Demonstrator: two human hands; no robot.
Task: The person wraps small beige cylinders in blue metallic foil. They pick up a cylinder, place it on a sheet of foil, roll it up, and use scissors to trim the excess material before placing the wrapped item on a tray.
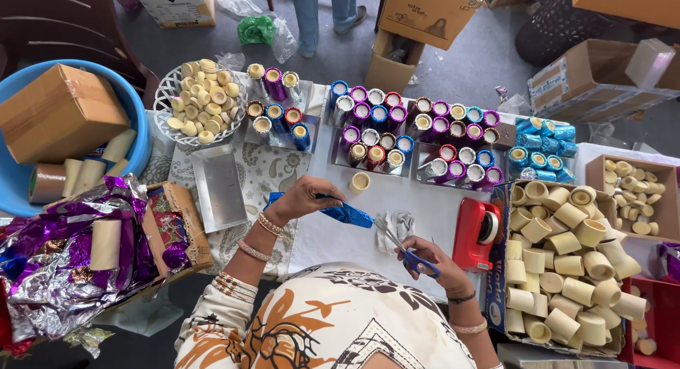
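nearest the camera, the right hand (433, 266) is clenched through the blue handles of a pair of scissors (405, 250), whose blades point up and to the left toward the foil. the left hand (303, 199) pinches a blue foil-wrapped tube (346, 214) between closed fingers; the tube's long axis runs left to right, tilting slightly downward at its right end, over the white table cover (418, 199). a scrap of silver foil (397, 227) lies just beside the scissor blades. right of it stands a red tape dispenser (478, 233), then a box of bare cardboard tubes (567, 270). farther off sit trays of foil-wrapped tubes (418, 139) and a white basket of caps (202, 100).
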